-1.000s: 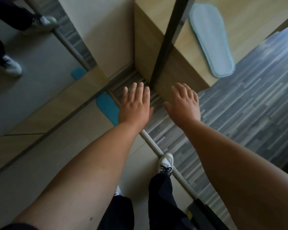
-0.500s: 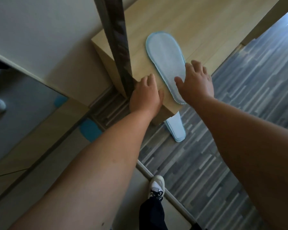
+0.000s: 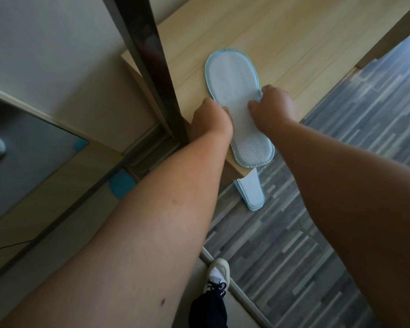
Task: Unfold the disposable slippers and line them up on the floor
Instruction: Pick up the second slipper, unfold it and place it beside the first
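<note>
A flat pale-blue disposable slipper point(image 3: 232, 79) lies sole-up on the wooden bench point(image 3: 294, 39), its heel hanging over the near corner. My left hand point(image 3: 211, 119) grips its left edge at the waist. My right hand point(image 3: 271, 104) pinches its right edge, fingers curled over the blue trim. A second slipper point(image 3: 252, 191) lies on the grey plank floor point(image 3: 317, 209) just below the bench corner, partly hidden under it.
A dark metal post point(image 3: 149, 67) rises at the bench's left corner, close to my left hand. A mirror point(image 3: 21, 150) stands at the left. My white shoe point(image 3: 217, 273) rests on a floor threshold strip below.
Both hands moved from hovering at the bench corner onto the slipper and closed on its two edges. The view moved closer to the bench.
</note>
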Action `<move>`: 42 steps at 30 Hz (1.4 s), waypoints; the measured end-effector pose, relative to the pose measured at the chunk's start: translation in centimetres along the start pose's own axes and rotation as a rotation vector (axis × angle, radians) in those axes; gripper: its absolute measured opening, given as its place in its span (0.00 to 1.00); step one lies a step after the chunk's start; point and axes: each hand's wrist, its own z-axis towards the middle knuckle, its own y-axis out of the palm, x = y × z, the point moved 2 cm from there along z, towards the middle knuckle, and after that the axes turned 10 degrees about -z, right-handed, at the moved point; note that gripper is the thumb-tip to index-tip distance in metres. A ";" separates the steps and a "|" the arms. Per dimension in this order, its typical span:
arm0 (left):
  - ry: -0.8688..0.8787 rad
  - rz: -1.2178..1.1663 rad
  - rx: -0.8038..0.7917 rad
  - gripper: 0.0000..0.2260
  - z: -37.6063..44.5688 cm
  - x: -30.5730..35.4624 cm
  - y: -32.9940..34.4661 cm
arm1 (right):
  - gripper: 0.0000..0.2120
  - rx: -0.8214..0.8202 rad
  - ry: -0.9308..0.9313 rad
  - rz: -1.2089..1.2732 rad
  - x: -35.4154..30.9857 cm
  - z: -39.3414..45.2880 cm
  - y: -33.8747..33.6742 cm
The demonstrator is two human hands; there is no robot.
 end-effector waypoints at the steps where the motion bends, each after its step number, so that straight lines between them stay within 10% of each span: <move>1: -0.010 0.000 -0.013 0.12 0.2 -0.2 -0.1 | 0.16 -0.012 0.016 0.036 0.3 -0.2 0.1; 15: -0.003 -0.183 -0.168 0.08 -4.0 -6.2 -2.7 | 0.09 -0.131 0.221 0.272 1.0 -8.4 1.1; 42: -0.474 -0.435 0.089 0.09 -13.3 -50.8 -24.3 | 0.04 -0.761 0.169 0.576 -24.6 -35.2 30.2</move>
